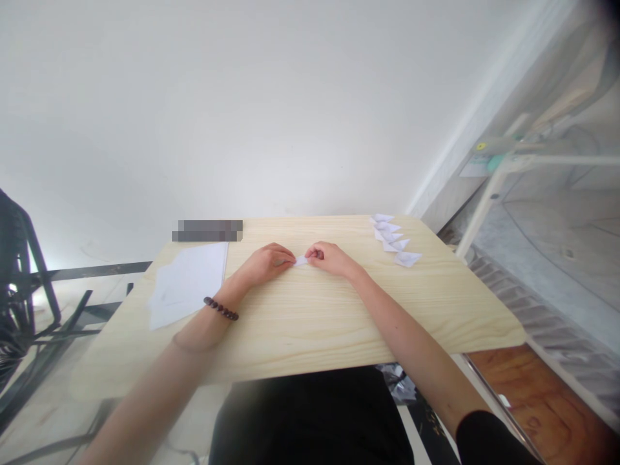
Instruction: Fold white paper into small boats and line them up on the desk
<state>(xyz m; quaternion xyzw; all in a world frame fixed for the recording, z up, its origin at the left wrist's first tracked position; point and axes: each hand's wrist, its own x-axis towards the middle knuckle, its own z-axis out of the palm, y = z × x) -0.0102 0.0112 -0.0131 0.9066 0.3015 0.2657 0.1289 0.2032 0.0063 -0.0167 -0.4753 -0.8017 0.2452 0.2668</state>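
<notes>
A small piece of folded white paper (301, 260) lies between my hands near the middle of the pale wooden table (310, 323). My left hand (269, 263) pinches its left end with the fingertips pressed together. At the other end, my right hand (330, 258) grips the paper between thumb and curled fingers. Much of the paper is hidden by my fingers, so its exact shape cannot be made out. Dark beads circle my left wrist.
Several folded white paper pieces (396, 245) stand in a slanting row at the back right. Sheets of white paper (191, 284) are stacked on the left, with a blurred-out dark block (208, 231) behind them. A white wall (290, 116) rises behind the table.
</notes>
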